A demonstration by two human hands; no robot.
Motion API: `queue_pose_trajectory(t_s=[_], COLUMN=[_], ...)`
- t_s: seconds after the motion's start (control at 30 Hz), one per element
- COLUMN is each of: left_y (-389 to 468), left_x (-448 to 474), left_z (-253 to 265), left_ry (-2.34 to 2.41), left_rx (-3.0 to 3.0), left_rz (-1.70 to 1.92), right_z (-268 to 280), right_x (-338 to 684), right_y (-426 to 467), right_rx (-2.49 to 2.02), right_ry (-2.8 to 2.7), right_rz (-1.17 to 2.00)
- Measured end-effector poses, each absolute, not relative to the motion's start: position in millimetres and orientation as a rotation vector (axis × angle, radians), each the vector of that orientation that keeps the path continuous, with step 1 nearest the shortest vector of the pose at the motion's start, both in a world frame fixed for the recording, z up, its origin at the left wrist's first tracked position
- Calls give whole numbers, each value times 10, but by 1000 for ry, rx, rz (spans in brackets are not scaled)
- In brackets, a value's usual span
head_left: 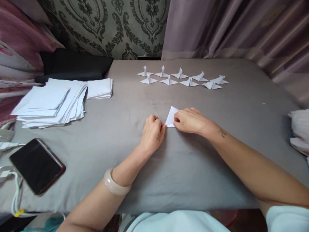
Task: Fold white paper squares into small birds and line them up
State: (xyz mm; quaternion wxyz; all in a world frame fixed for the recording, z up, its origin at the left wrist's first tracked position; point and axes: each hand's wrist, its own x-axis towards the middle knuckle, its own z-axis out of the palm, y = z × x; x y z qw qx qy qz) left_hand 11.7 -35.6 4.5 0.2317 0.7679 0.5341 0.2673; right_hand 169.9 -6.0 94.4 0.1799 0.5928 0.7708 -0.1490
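Note:
A small white piece of folded paper (171,115) lies on the grey cloth in the middle of the table, its tip pointing away from me. At its lower left corner my left hand (154,131) pinches the edge with curled fingers. My right hand (189,120) presses closed fingers on the paper's right side and covers part of it. Beyond both hands, several folded white paper birds (169,80) stand in two rows with wings spread.
To the left lie a large stack of white paper (55,103) and a smaller stack (99,88), with a black cloth item (74,66) behind. A phone (37,166) and white cables (16,190) sit at the near left. Crumpled white material (300,129) is at the right edge.

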Motion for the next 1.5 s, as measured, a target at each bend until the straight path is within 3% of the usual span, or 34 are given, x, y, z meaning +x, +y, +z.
queue_pose_trajectory(t_s=[0.73, 0.87, 1.0, 1.3, 1.5], left_y=[-224, -201, -246, -321, -383], left_x=[71, 53, 137, 166, 170], left_z=[156, 189, 156, 89, 184], left_ry=[1463, 1433, 1092, 989, 1022], left_rx=[1751, 1606, 1889, 2565, 2658], left_rz=[663, 844, 1054, 612, 409], right_z=[999, 1010, 991, 992, 970], right_x=[1588, 1556, 1549, 1628, 1990], right_y=[13, 16, 17, 6, -222], right_rx=[1632, 1633, 1640, 1704, 2079], right_ry=[2071, 2045, 2052, 2111, 2495], right_rz=[-422, -421, -422, -483, -806])
